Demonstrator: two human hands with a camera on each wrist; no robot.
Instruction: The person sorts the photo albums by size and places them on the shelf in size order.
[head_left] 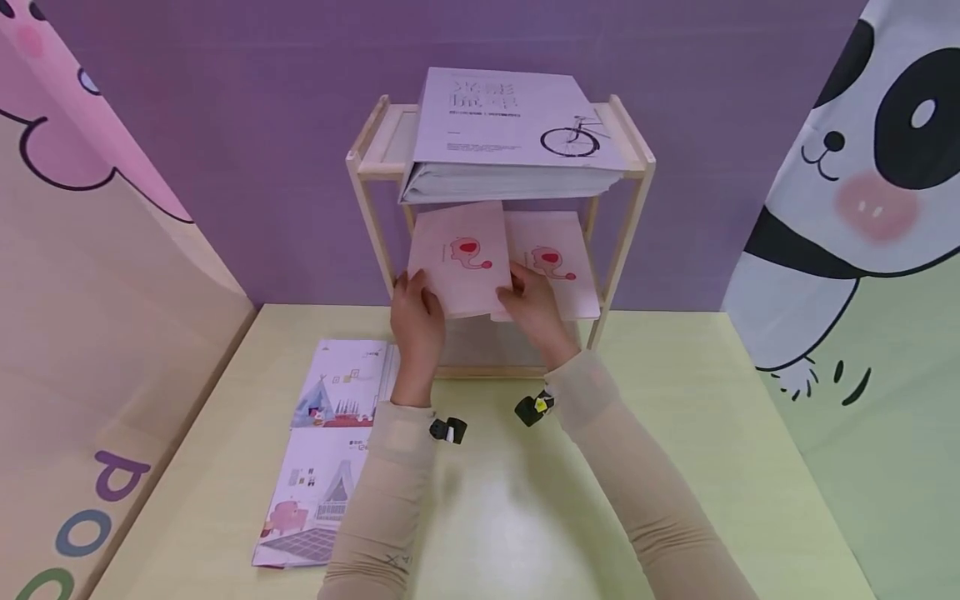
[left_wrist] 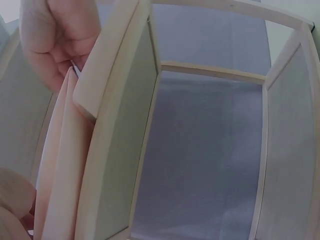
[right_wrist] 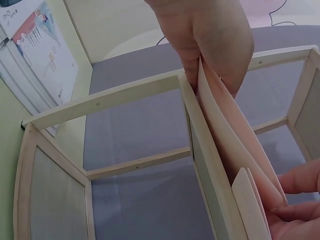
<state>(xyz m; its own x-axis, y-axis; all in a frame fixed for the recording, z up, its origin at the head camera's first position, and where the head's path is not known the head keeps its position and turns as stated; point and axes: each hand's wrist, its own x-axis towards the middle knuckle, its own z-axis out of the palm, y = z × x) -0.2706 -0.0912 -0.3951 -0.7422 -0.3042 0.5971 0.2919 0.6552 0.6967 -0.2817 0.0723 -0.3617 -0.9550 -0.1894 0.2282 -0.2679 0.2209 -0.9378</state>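
In the head view, both hands hold a pink booklet [head_left: 459,279] with a red elephant on its cover. My left hand [head_left: 417,321] grips its left edge, and my right hand [head_left: 534,310] pinches its lower right edge. A matching pink booklet [head_left: 573,292] lies on the middle level of the small wooden rack [head_left: 628,218], partly under the held one. From the right wrist, the held booklet [right_wrist: 235,135] looks slightly spread and bowed above the shelf board, with the left hand [right_wrist: 205,40] at its far end and the right hand [right_wrist: 300,205] at the near end.
On the rack's top level lies a thick white book [head_left: 517,125] with a bicycle on its cover, overhanging the front. White illustrated booklets [head_left: 322,467] lie on the table [head_left: 675,433] at the left, partly behind the left forearm. A purple backdrop [head_left: 300,167] stands behind.
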